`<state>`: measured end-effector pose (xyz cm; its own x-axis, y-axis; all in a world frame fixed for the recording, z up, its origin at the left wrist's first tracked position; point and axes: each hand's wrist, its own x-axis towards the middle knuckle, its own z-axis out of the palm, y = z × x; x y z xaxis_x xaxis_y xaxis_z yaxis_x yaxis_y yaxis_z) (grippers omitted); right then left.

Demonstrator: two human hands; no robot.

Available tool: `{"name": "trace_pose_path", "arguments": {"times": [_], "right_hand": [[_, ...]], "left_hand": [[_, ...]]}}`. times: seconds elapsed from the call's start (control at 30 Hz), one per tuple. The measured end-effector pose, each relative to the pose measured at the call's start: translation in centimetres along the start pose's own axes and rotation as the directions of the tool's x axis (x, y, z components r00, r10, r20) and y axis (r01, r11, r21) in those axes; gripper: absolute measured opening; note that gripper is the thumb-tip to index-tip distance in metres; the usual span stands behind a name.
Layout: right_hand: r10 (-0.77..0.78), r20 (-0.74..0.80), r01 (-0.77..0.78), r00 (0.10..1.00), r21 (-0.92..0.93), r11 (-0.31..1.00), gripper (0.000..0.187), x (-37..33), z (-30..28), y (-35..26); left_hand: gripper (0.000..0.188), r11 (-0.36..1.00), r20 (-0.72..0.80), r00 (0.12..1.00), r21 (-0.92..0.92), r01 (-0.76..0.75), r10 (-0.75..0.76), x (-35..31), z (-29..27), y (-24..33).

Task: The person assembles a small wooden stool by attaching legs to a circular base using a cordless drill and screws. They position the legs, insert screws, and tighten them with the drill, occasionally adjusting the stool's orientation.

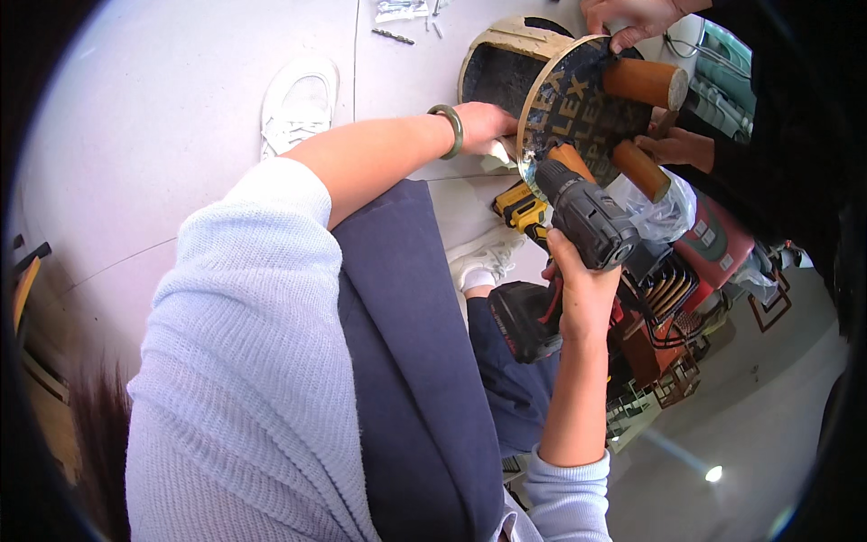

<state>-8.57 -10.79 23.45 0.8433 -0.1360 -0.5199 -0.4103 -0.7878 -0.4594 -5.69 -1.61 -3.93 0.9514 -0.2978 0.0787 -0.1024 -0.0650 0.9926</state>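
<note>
1. Head view: the right hand (pixel 578 294) is closed round the handle of a dark grey cordless drill (pixel 587 217), its nose pressed to the base of a wooden leg (pixel 571 159) on the underside of a round stool seat (pixel 578 104), which is held on edge above the pale floor (pixel 181 117)
2. The left hand (pixel 483 126), with a green bangle (pixel 449 129) at the wrist, rests against the seat's lower left rim; its fingers are hidden behind the rim, so I cannot tell whether they clasp it or only press against it
3. Another person's two hands steady the seat from the far side: one (pixel 632 18) on the top rim, one (pixel 677 144) beside two other wooden legs (pixel 646 83)
4. Risk, as I judge it: the seat stands on edge and is held only by hands, so a hard push or sudden twist from the drill could turn it, making the bit slip off and skid toward the helper's lower hand, which lies just beside the legs
5. The left hand is also near the drill's nose, so a slip that way could catch it
6. Around: a second round seat (pixel 497 63) lies behind the first, a yellow and black power tool (pixel 522 210) lies on the floor under the drill, crumpled clear plastic (pixel 664 212) hangs beside the legs, loose screws and small bags (pixel 402 14) lie farther off, and a white shoe (pixel 298 104) sits to the left
7. The yellow tool and the person's own knees crowd the space below the drill
</note>
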Motion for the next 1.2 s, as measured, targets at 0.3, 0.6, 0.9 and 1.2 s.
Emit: {"name": "trace_pose_path", "arguments": {"times": [0.3, 0.6, 0.9, 1.2], "right_hand": [[0.012, 0.023, -0.013, 1.000, 0.022, 1.000, 0.027, -0.3, 0.2, -0.9], [0.028, 0.009, -0.029, 1.000, 0.019, 0.999, 0.025, -0.6, -0.1, -1.6], [0.027, -0.011, -0.027, 1.000, -0.006, 1.000, 0.025, -1.0, -0.5, -1.7], [0.115, 0.030, -0.119, 0.993, 0.151, 0.981, 0.029, -5.8, -3.3, -0.7]], "left_hand": [[0.028, 0.999, -0.025, 1.000, 0.046, -0.008, 0.009, -0.2, -0.1, 0.1], [0.028, 1.000, -0.013, 1.000, -0.002, 0.012, -0.012, -0.3, -0.4, 0.5], [0.029, 1.000, -0.012, 1.000, 0.024, 0.013, -0.013, -0.3, -0.3, 0.4], [0.032, 0.997, -0.023, 0.999, 0.067, -0.042, 0.044, -0.3, -0.1, 0.0]]}}
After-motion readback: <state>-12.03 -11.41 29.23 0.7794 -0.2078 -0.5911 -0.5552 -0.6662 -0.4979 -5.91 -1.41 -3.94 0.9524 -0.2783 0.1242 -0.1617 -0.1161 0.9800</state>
